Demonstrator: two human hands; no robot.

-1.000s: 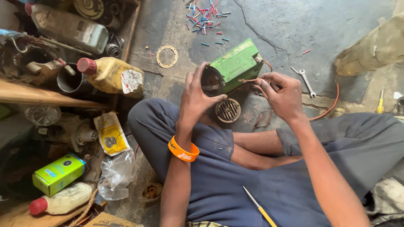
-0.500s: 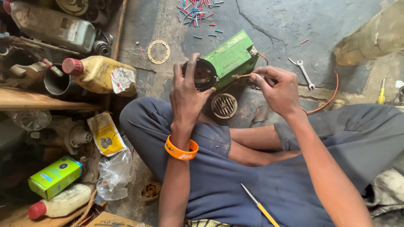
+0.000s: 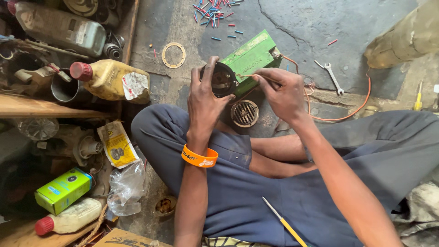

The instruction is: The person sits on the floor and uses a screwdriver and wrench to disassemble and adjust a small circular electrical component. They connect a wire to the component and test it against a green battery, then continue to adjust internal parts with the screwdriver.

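At frame centre, the left hand [image 3: 204,98] is gripping a round black metal part [image 3: 219,80]; the right hand [image 3: 282,93] is pinching a thin copper wire [image 3: 254,76] pointing left into it.

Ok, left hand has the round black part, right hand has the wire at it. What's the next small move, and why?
Probably guide the wire tip a little further into the round black part. The left hand grips that part against the green box, open face up, and the right hand pinches the wire with its tip right at the rim. Whether it has seated yet cannot be seen.
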